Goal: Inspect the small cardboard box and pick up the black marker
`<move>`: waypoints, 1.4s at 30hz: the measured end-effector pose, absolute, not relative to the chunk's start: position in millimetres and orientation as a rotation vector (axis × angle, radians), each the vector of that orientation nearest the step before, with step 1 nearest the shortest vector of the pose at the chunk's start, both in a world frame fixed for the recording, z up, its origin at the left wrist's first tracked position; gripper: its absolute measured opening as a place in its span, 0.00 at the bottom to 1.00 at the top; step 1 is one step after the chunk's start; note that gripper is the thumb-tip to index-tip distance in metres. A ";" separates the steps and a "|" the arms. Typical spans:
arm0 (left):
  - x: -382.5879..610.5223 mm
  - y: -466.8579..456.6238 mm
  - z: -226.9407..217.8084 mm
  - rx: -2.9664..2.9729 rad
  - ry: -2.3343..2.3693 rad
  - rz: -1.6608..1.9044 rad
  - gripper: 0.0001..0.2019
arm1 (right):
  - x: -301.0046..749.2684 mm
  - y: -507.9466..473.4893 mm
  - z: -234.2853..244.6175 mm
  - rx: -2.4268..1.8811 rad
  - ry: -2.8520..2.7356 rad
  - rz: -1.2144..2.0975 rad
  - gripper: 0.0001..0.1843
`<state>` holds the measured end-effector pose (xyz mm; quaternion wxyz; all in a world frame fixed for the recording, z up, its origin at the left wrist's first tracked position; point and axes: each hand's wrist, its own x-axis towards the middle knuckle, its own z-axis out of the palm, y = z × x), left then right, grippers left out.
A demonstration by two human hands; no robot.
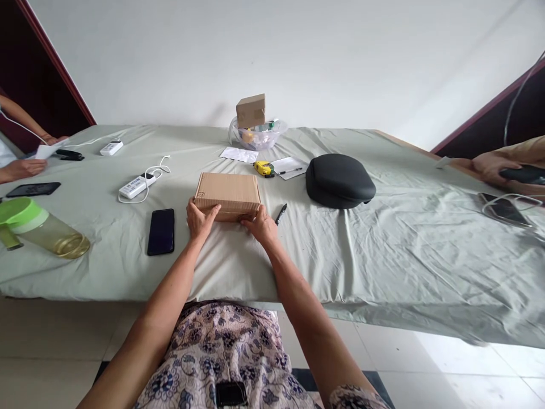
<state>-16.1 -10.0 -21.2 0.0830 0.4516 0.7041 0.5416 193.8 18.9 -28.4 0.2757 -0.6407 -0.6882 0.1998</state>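
Note:
A brown cardboard box (pixel 228 187) with a closed lid lies on the green tablecloth in front of me. My left hand (pixel 200 220) grips its near left corner, thumb along the front face. At the near right corner, my right hand (pixel 261 225) holds the box in the same way, with the thumb up by the edge. Some fingertips are hidden against the box sides. Just right of my right hand lies a black pen (pixel 281 214). A dark smartphone (pixel 161 232) rests left of my left hand.
Behind the box are a yellow tape measure (pixel 264 168), white papers (pixel 239 154) and a clear plastic basket (pixel 272 136) bearing a small carton (pixel 251 111). A black case (pixel 339 180) sits right; a power strip (pixel 137 186) and green-lidded bottle (pixel 51 230) left. Other people's hands appear at both sides.

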 end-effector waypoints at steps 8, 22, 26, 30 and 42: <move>-19.6 -11.6 -18.8 1.397 2.116 1.490 0.45 | 195.5 22.9 -28.0 -1.626 -1.824 0.597 0.28; 5.5 -21.9 -16.4 1.579 2.143 1.725 0.60 | 179.6 4.5 -14.0 -1.443 -1.569 0.400 0.43; 5.3 -21.0 -17.6 1.557 2.174 1.698 0.61 | 178.2 9.8 -23.0 -1.396 -1.526 0.302 0.42; -1.9 -19.5 -18.2 1.523 2.144 1.742 0.57 | 181.4 15.5 -26.5 -1.256 -1.557 0.250 0.36; -20.2 -15.5 -15.7 1.527 2.033 1.942 0.27 | 196.4 12.7 -9.1 -1.039 -1.381 0.311 0.28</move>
